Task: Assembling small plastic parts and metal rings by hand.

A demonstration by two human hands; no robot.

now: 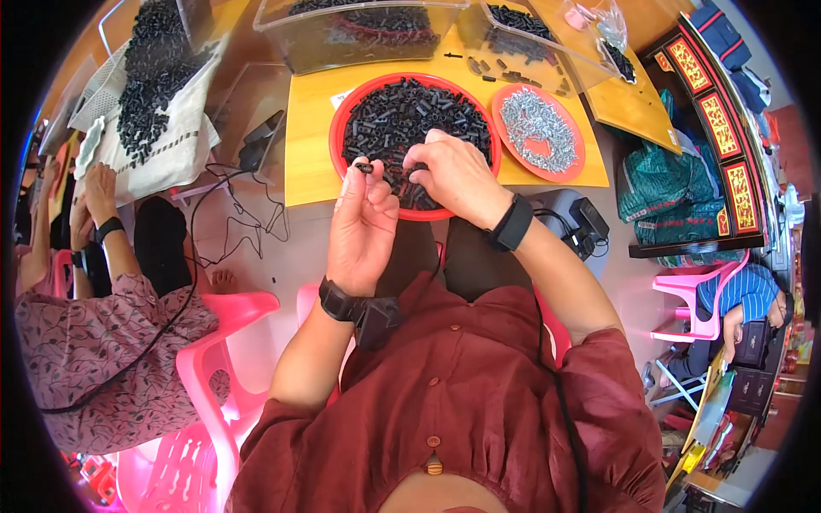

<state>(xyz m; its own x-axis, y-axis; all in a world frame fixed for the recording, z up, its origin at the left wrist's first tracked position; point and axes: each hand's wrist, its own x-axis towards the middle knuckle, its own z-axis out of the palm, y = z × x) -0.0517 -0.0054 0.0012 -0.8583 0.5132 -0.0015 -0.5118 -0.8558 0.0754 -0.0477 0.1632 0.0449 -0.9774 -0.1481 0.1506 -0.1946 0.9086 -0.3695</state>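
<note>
My left hand (365, 227) is raised at the near rim of a red round basin (339, 111), thumb and fingers pinching a small black tubular plastic part (365, 168). Over the basin's near right side is my right hand (462, 175), its fingers curled together around a small black part (418, 168) that they mostly cover. Many short black tubular parts (415, 111) fill the basin. To its right, an orange-red plate (568, 173) carries a heap of small silvery metal pieces, which look like screws (537, 128).
The basin and plate stand on a yellow table (306, 171). Behind them are clear plastic bins (359, 53) of black parts and several loose pieces (486, 67). At left, a person's hand (101, 190) is beside a cloth-covered table (175, 158). Pink chairs (214, 368) and cables (244, 214) lie around.
</note>
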